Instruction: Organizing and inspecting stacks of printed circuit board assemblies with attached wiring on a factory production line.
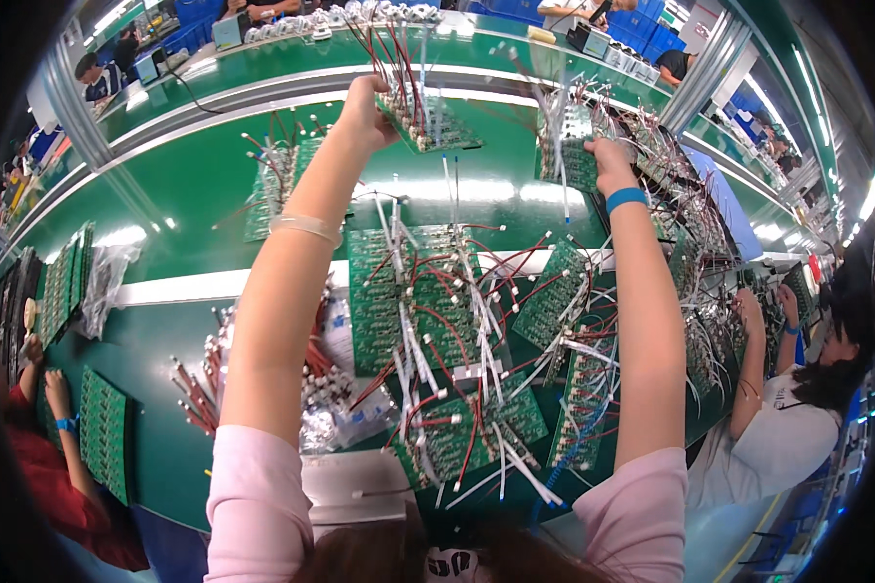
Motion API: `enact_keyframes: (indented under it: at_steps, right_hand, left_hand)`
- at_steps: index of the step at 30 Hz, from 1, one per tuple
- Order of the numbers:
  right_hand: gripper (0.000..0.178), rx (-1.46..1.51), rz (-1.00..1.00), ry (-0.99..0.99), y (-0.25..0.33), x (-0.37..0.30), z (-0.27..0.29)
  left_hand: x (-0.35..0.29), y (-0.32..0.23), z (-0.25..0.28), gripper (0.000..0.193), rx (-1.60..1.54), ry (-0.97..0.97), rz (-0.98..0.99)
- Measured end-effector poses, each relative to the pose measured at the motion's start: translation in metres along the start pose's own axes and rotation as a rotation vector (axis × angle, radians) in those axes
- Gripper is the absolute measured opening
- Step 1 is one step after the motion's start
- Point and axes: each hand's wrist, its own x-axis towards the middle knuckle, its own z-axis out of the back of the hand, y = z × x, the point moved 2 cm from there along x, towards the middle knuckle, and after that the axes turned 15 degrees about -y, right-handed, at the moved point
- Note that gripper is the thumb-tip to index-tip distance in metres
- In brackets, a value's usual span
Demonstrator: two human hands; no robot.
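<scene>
Both my arms reach forward over the green workbench. My left hand (367,115) is closed on the left edge of a green circuit board panel (441,134) with dark red and white wires standing up from it. Farther right, my right hand (610,163) grips the edge of a second wired circuit board panel (576,155), blurred in part. Between my forearms lie several overlapping circuit board panels (374,325) with red and white wires trailing across them. Another wired board (265,194) rests beyond my left forearm.
Bundles of connector wires (331,394) lie on plastic bags beside my left forearm. A pile of wired boards (685,185) fills the right side. Co-workers sit close: a red sleeve (44,466) at left, a white shirt (787,428) at right. A metal post (80,97) rises at left.
</scene>
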Motion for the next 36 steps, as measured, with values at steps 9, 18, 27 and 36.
enact_keyframes:
  at_steps: [9,18,27,36]
  right_hand:
    - [0.029,-0.473,0.151,0.096,-0.091,0.059,0.000]
    - [0.023,0.228,-0.272,0.266,-0.095,0.034,0.010]
    - [0.013,0.271,-0.205,0.217,-0.118,0.070,0.008]
    - [0.019,-0.484,0.024,-0.078,-0.119,0.089,0.013]
  left_hand:
    - [0.067,0.062,-0.021,0.020,0.398,0.044,-0.101]
    - [0.077,0.052,-0.011,0.007,0.304,-0.174,-0.252]
    - [0.092,0.130,-0.045,0.016,0.576,-0.210,-0.130]
    - [0.088,0.173,-0.079,0.033,0.830,-0.243,-0.220]
